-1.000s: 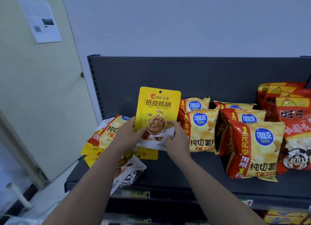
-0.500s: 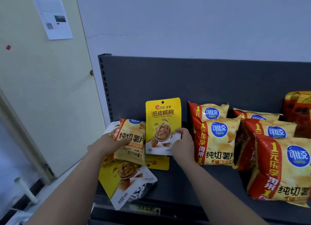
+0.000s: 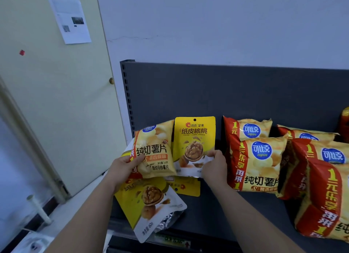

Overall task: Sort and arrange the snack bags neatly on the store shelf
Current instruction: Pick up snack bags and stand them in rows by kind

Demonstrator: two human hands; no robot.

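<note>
Yellow walnut pouch (image 3: 194, 139) in right fingers' (image 3: 214, 154) pinch; chip bag (image 3: 157, 152) in left fingers' (image 3: 135, 159) grip.

A pale door (image 3: 56, 101) with a taped paper notice (image 3: 69, 18) and small red sticker (image 3: 22, 52), beside a white wall (image 3: 207, 25)

Item: my left hand (image 3: 123, 167). It has left the walnut pouch (image 3: 193, 139) it shared a second ago and now grips the chip bag (image 3: 155, 152) by its left edge.
Item: chip bag. Raised from lying in the pile to near upright, just beside the pouch, possibly touching it.
Item: walnut pouch. Lowered, now pinched by my right hand (image 3: 214, 166) alone.
Item: second walnut pouch (image 3: 151, 201). Now uncovered below.
</note>
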